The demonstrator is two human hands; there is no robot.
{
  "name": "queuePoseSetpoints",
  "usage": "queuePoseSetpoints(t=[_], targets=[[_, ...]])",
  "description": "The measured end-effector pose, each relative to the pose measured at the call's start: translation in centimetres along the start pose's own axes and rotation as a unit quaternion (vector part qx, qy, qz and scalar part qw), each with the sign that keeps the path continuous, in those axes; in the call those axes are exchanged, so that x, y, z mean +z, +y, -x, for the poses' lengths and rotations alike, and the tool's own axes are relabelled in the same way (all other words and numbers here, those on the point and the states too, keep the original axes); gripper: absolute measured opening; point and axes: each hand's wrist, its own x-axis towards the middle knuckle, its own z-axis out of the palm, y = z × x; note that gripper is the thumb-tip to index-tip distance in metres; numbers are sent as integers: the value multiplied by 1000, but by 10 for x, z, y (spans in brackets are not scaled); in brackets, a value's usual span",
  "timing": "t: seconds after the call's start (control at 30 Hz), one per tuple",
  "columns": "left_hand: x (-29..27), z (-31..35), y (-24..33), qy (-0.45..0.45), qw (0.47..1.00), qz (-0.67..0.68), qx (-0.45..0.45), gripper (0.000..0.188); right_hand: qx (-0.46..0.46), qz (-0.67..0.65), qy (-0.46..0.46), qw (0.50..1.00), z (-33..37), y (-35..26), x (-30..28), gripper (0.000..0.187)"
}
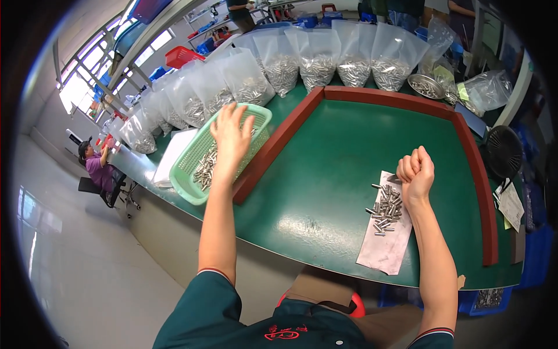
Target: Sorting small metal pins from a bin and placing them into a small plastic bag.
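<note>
My left hand (232,136) is held over a light green plastic basket (181,160), its fingers spread apart. Small shiny metal pins (204,170) lie in the basket, partly hidden by my left hand and forearm. On the right, my right hand (417,173) is closed in a fist above the far end of a whitish sheet of paper (379,254). Whatever the fist holds, if anything, is hidden; a dark sliver shows beside its fingers. A loose heap of metal pins (387,210) is spread on the paper, just left of my right wrist.
A dark red raised border (383,95) frames the green tabletop (302,180). Behind it stand several clear bags of metal parts (318,65) and a round metal dish (427,86). A black fan (503,152) sits at the right. One person (100,168) sits far left.
</note>
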Motion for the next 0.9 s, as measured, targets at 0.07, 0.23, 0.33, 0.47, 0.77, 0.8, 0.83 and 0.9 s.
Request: queuePoseSetpoints(t=[0.07, 0.23, 0.33, 0.47, 0.77, 0.8, 0.83, 0.9], targets=[[13, 8, 47, 19, 988, 136, 77, 22, 0, -8, 0, 1000, -1, -1, -5, 43], [29, 30, 149, -176, 896, 398, 88, 9, 2, -22, -2, 1000, -4, 2, -1, 43], [41, 39, 180, -276, 877, 367, 143, 9, 12, -5, -1, 1000, -3, 0, -2, 41], [48, 49, 186, -340, 851, 367, 162, 12, 16, 4, 9, 1000, -1, -2, -5, 42], [57, 60, 191, -334, 845, 376, 183, 24, 12, 8, 20, 1000, -1, -4, -3, 41], [58, 61, 191, -335, 842, 379, 186, 24, 10, 10, 24, 1000, 0, -4, -4, 41], [60, 61, 190, -343, 834, 403, 154, 24, 9, 11, 24, 1000, 0, -4, -6, 41], [64, 60, 185, -359, 803, 467, 90, 21, 13, 7, 25, 1000, -1, -5, -6, 41]])
